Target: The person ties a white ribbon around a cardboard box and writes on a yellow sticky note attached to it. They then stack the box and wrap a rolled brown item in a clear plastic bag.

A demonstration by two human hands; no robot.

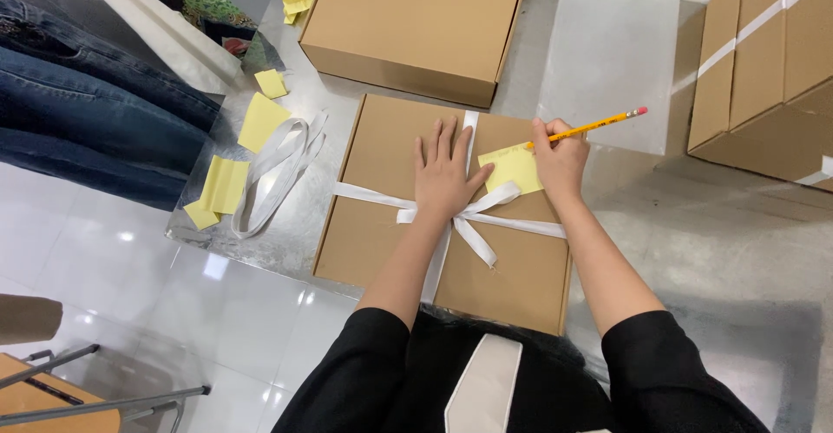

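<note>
A flat brown cardboard box [382, 164] lies in front of me, tied crosswise with a white ribbon [364, 195] knotted in a bow near its middle. My left hand [444, 173] rests flat on the lid beside the bow, thumb touching a yellow sticky note [512, 168] stuck on the lid. My right hand [560, 160] holds a yellow pencil [599, 124] with a pink eraser, its tip on the note's upper edge.
A second closed cardboard box [416, 16] lies just beyond. Taped cartons [764, 68] stand at the right. Loose yellow notes [260, 121] and a coil of white ribbon [273, 168] lie at the left, by folded jeans [87, 112]. A chair [52, 390] is at lower left.
</note>
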